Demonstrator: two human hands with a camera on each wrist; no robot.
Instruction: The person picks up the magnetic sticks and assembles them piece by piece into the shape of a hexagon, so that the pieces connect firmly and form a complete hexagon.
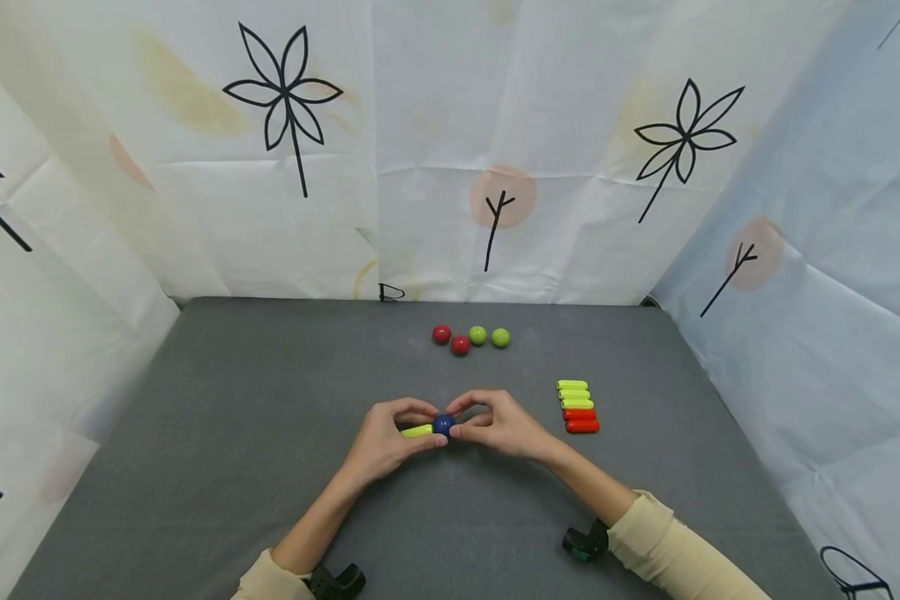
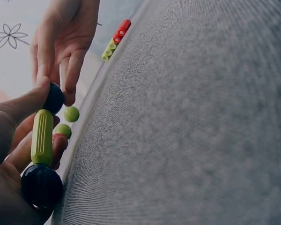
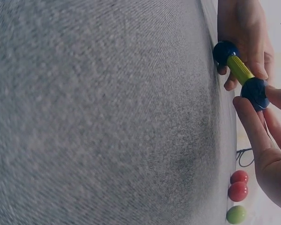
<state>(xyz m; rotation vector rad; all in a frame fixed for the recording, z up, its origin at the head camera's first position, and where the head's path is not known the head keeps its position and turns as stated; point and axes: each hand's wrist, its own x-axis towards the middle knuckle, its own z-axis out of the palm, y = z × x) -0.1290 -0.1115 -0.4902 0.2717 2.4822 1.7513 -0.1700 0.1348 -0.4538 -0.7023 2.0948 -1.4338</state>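
Observation:
A yellow-green ribbed rod (image 2: 42,136) has a dark blue ball on each end: a near ball (image 2: 41,185) by the left palm and a far ball (image 1: 443,425) between the hands. My left hand (image 1: 387,437) holds this piece, its thumb against the far ball and its fingers beneath the rod. From the other side my right hand (image 1: 499,423) pinches the same far ball between thumb and fingertips. Above the grey tabletop, both hands meet near its middle. The head view hides the near ball behind the left hand.
Two red balls (image 1: 460,345) and two green balls (image 1: 500,337) sit toward the back of the grey table (image 1: 270,367). Right of the hands lies a column of yellow-green rods (image 1: 574,395) and red rods (image 1: 582,426). Patterned white cloth (image 1: 435,125) surrounds the table.

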